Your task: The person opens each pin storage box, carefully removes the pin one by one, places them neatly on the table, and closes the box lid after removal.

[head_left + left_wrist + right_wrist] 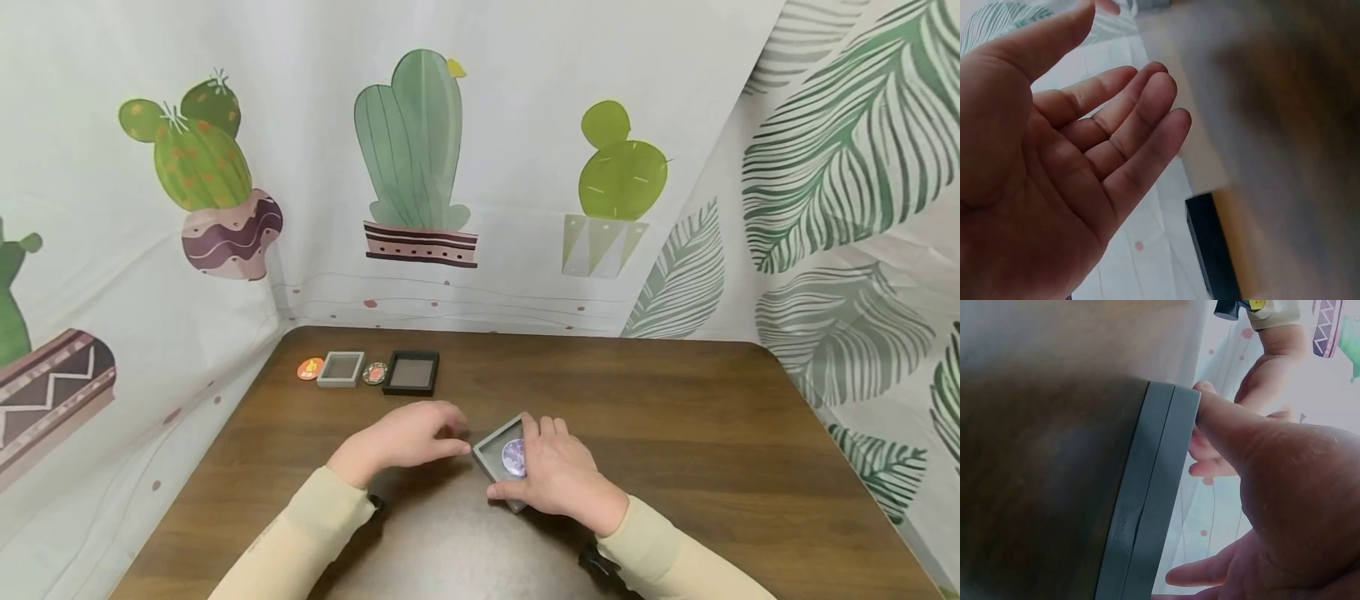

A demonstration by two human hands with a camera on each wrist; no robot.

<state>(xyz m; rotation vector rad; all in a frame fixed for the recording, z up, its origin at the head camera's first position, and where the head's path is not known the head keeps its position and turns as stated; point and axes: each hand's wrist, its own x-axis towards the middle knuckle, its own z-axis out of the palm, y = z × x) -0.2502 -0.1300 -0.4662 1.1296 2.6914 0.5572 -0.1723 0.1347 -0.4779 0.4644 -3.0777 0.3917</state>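
The scene is backed by white fabric (517, 167) printed with potted cacti and large leaves. In front of it, a dark wood-grain surface (675, 417) is spread. Cream sleeves (300, 533) are worn; a faint line of marks on the left one cannot be read. The right hand (562, 471) is laid, fingers extended, across the larger gray square frame (491, 456), with its thumb set against an edge. The left hand (405, 433) is held with palm bare and fingers loosely bent, its thumb tip just beside the frame's left corner; whether they touch cannot be told. That frame is set cornerwise near the middle of the surface, and faint raised marks on its seamed side cannot be made out. Farther back to the left, a black square frame (408, 390) and a smaller gray frame (337, 383) are placed. A purple-and-white round badge (513, 457) is seen within the larger gray frame, partly covered by the right hand. A patterned round badge (375, 372) is set between the two rear frames, and an orange round badge (310, 368) at the row's left end.
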